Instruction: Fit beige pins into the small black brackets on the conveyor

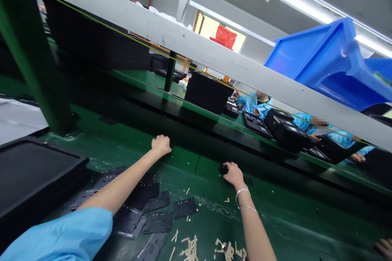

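My left hand (161, 145) is at the far side of the green table (211, 208), its fingers curled in and whatever they may hold hidden. Farther right, my right hand (234, 174), with bangles at the wrist, has its fingers closed around a small dark rounded object (223, 169) whose kind I cannot make out. Just beyond that wrist lies a thin dark piece (248, 180). Several flat black panels with small cutouts (157, 222) lie scattered under and beside my left forearm. Loose tan strips (190, 248) are heaped at the near edge.
Stacked black trays (39, 171) stand at the left beside a green post (36, 61). A white shelf beam (214, 57) crosses overhead, carrying a blue bin (321, 57). Co-workers in blue sleeves (251, 102) sit beyond it. Another person's hand (384, 248) shows at lower right.
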The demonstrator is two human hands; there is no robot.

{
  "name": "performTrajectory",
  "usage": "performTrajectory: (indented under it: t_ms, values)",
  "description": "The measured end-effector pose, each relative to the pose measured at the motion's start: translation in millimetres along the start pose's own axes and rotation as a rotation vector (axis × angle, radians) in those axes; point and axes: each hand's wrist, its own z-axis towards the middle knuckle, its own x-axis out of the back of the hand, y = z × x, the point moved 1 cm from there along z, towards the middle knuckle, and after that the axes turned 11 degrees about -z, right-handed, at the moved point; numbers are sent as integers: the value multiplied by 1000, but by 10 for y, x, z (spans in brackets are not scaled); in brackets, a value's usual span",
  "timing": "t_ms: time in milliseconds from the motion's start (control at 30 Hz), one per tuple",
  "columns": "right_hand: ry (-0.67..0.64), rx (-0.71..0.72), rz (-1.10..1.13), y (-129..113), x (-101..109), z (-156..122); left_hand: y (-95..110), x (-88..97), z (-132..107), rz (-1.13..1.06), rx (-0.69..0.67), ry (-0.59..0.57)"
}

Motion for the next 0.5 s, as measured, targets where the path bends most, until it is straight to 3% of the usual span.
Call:
performTrajectory:
  t_ms: [100, 200, 333, 500]
  values:
    - [-50, 38, -56, -12, 82, 19, 86, 27, -71, -10, -74, -59]
    - [-59, 84, -68, -117, 219, -105, 283, 43, -354, -49, -251, -96]
    - [-52, 221, -31, -407, 395, -517, 494, 4, -948, -112, -531, -185]
    - [-99, 350, 40, -674, 544, -1157, 418, -73, -1520, -147, -662, -301]
